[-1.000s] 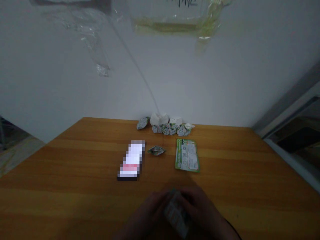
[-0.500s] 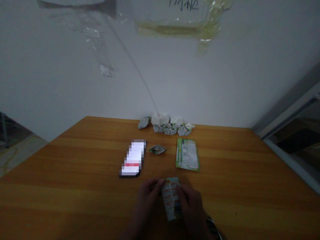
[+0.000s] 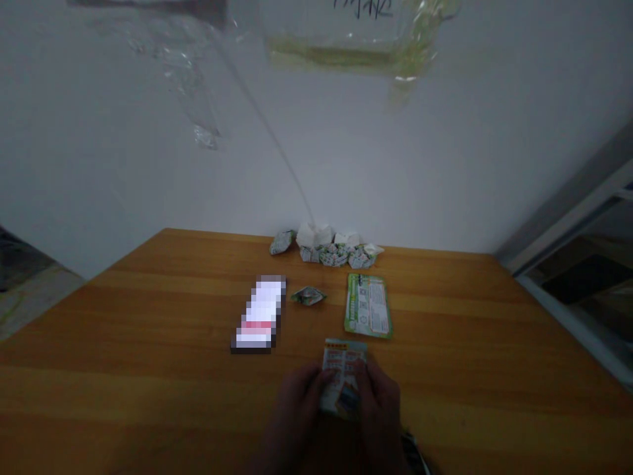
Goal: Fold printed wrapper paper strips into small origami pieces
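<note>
While a pale wall (image 3: 148,171) fills the upper frame, crossed by clear tape (image 3: 185,79) at upper left and yellowed tape (image 3: 331,56) at top center beneath handwritten characters, a wood-grained table (image 3: 123,330) spreads across the lower half. Crumpled, folded papers (image 3: 333,256) line its far edge at center; nearer lie a phone (image 3: 260,313) with a blurred-out screen at center left, a small folded piece (image 3: 309,296) beside it, and a green-edged sheet (image 3: 368,307) right of center. A pale frame (image 3: 568,316) slants down the right side.

At bottom center, the left hand (image 3: 299,396) pinches the left edge of a printed sheet (image 3: 339,376), fingers curled; the right hand (image 3: 380,399) clasps the right edge, thumb on its face, the fingers behind hidden. Half a second earlier the printed sheet leaned and sat slightly lower; now it stands squarer to view, a yellow-orange band showing on top, the left thumb further down its edge.
</note>
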Demonstrator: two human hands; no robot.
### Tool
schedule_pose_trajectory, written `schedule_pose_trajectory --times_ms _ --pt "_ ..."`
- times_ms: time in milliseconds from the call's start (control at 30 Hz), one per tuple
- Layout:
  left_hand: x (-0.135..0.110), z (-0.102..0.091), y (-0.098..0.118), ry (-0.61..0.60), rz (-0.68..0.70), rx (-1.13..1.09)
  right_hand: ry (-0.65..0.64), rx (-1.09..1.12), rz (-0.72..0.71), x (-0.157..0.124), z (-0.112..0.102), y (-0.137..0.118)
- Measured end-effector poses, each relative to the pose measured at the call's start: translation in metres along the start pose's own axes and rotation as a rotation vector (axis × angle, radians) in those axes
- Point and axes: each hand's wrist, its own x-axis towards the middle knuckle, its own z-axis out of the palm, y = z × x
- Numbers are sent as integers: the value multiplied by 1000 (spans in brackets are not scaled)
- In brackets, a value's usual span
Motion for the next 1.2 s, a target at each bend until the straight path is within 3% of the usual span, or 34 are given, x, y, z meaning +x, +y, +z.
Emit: schedule_pose_trajectory --times_ms 67,200,267,333,433,533,633,767,967,1200 --pt "-1 1 -1 35 34 17 -24 85 44 1 0 0" --pt "-1 2 -6 -33 59 -45 20 201 102 4 2 2" --pt "1 0 -8 15 65 -13 1 202 105 6 2 2" --pt "4 -5 -9 59 34 -18 -14 197 52 8 0 2" --pt "8 -18 -5 -62 -63 -201 -49 205 -144 16 -11 -2" --pt "9 -29 0 -198 -123 -319 -266 47 -310 26 -28 -8" --pt "10 -34 -2 -214 -105 -260 -436 -77 -396 33 -40 -14" --pt "16 -32 -13 -167 -68 -209 -489 -92 -333 34 -42 -11" --pt "19 -27 -13 -172 18 -428 -663 15 -245 31 -33 4" --pt "12 -28 -4 -193 65 -362 -557 76 -197 37 -33 5"
